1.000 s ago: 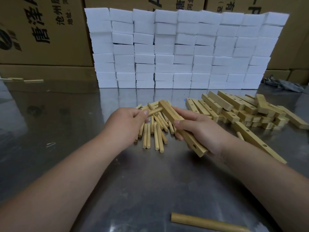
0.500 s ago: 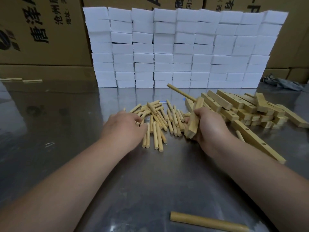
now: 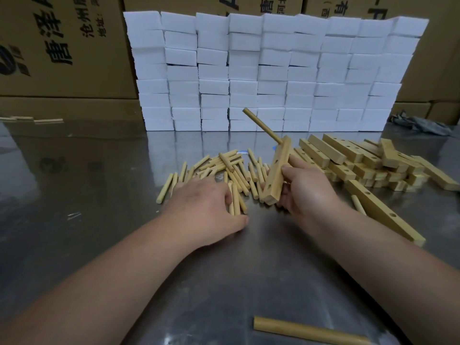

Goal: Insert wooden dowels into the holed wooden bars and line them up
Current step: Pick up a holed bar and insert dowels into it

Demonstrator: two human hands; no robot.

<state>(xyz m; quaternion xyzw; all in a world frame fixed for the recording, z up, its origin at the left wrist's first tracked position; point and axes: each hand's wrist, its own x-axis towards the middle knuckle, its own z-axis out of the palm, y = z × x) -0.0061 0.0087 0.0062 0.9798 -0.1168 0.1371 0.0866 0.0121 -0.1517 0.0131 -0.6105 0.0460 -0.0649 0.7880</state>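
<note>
**Holed bar held upright in the right hand, one dowel fitted**

A reflective metal tabletop (image 3: 87,175) is seen from above, backed by printed cardboard boxes (image 3: 62,46). A wall of stacked white blocks (image 3: 273,70) is set across the far side of the tabletop. To the right, in front of the blocks, a loose pile of bars (image 3: 361,163) with drilled holes is heaped. At the centre, a scatter of loose dowels (image 3: 239,175) is spread flat. One long bar (image 3: 383,212) is laid apart from the pile, just beside the right forearm.

The left hand (image 3: 206,207) is laid palm down on the near dowels; whether one is gripped beneath it cannot be told. The right hand (image 3: 311,190) is clamped around a holed bar (image 3: 277,173), which is held nearly upright above the dowels. An inserted dowel (image 3: 262,125) is seated near the bar's upper end and is angled up and to the left. A thicker rod (image 3: 311,331) is laid at the near edge.
</note>
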